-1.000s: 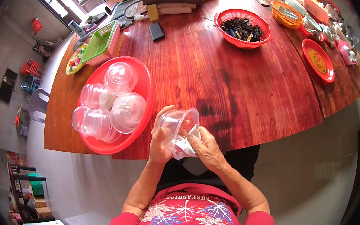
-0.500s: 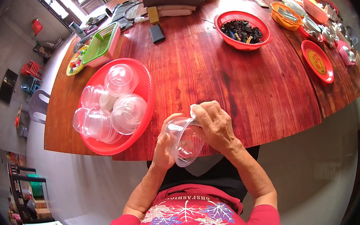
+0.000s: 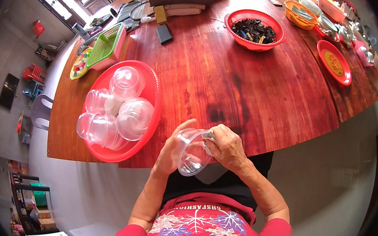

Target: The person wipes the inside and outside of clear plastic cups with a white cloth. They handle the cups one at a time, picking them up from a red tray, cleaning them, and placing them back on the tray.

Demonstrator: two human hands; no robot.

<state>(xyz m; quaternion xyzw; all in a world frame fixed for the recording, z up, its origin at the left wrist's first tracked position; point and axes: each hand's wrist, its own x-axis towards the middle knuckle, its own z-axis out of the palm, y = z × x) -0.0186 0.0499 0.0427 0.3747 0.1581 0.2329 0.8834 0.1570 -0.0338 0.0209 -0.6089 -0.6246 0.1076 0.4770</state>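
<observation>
A clear plastic bowl (image 3: 190, 150) is tilted on its side above the table's near edge, its opening turned toward my right. My left hand (image 3: 167, 155) cups it from the outside, the fingers partly seen through the plastic. My right hand (image 3: 230, 149) is closed around a crumpled white cloth or tissue (image 3: 207, 136), pressing it against the bowl's rim; some fingertips are hidden. To the left, a large red plastic tray (image 3: 155, 88) carries several more clear bowls (image 3: 136, 118), some stacked together.
Beyond the tray stand a green and pink basket (image 3: 106, 48) and a yellow-rimmed dish (image 3: 74, 73). A red colander (image 3: 280, 30) with dark pieces sits farther back on the wooden table (image 3: 262, 97). At the right are a red plate (image 3: 345, 75) and an orange basket (image 3: 312, 23).
My right hand has come down along the bowl's rim with the cloth, closer to me. The bowl has turned slightly in my left hand, whose fingers have shifted. The tray has not moved.
</observation>
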